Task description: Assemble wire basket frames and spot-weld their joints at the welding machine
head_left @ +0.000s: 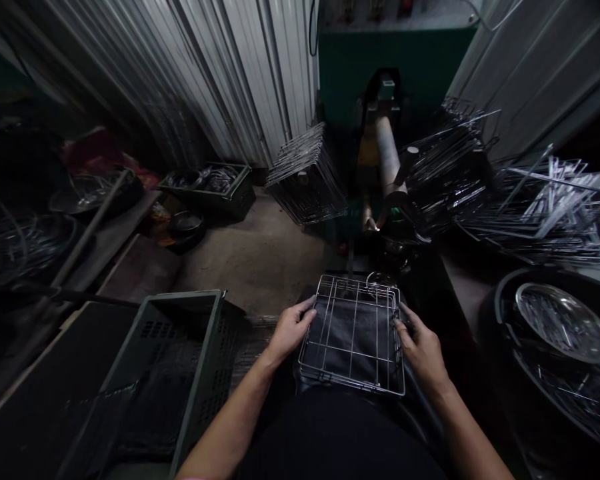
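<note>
A rectangular wire rack (351, 341) of thin metal rods lies over my lap, tilted slightly toward me. My left hand (291, 328) grips its left side near the far corner, thumb on top. On the opposite side my right hand (423, 345) closes around the right rim, with the fingers curled at the edge. Dark cloth shows through the grid. Just beyond the rack's far edge stands a machine (387, 153) with a pale cylindrical arm. A small bright spot glows low on it.
Left of me is a green perforated crate (213, 360) with dark wire pieces inside. Stacked wire frames (305, 177) lean ahead. Loose metal rods (555, 207) pile up at right, above a black tub (503, 320) holding a metal bowl (563, 323). Another crate (235, 190) sits by the corrugated wall (220, 67).
</note>
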`<state>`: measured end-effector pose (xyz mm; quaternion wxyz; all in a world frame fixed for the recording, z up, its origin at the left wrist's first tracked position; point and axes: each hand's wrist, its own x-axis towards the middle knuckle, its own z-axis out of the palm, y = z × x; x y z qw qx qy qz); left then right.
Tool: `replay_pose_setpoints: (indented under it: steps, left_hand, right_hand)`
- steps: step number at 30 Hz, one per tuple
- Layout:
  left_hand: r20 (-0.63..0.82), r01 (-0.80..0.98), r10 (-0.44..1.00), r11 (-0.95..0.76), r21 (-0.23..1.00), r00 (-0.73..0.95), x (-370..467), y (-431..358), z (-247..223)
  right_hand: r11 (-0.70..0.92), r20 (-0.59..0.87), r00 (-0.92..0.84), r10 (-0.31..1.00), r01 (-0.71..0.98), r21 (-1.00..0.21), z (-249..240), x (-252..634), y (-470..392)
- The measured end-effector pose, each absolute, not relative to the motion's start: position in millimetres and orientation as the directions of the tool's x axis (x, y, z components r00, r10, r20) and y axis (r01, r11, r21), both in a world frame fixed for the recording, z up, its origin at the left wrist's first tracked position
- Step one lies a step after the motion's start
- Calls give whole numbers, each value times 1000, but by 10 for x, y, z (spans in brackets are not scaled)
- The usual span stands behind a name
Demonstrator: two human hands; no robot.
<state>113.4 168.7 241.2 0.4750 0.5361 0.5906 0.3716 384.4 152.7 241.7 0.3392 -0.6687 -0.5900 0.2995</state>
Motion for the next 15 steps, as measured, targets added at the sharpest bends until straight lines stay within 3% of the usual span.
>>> replay_pose_setpoints:
  steps: [8, 15]
  left_hand:
    - [-137, 359, 990, 117, 926, 29, 1131, 1676, 2332]
    - [-74, 460, 995, 35, 887, 68, 1113, 1598, 2249]
  right_hand:
    - [-73, -16, 107, 994, 561, -824, 2358, 3894, 1543]
    - [-122, -79, 120, 990, 413, -903, 2244, 3911, 1467]
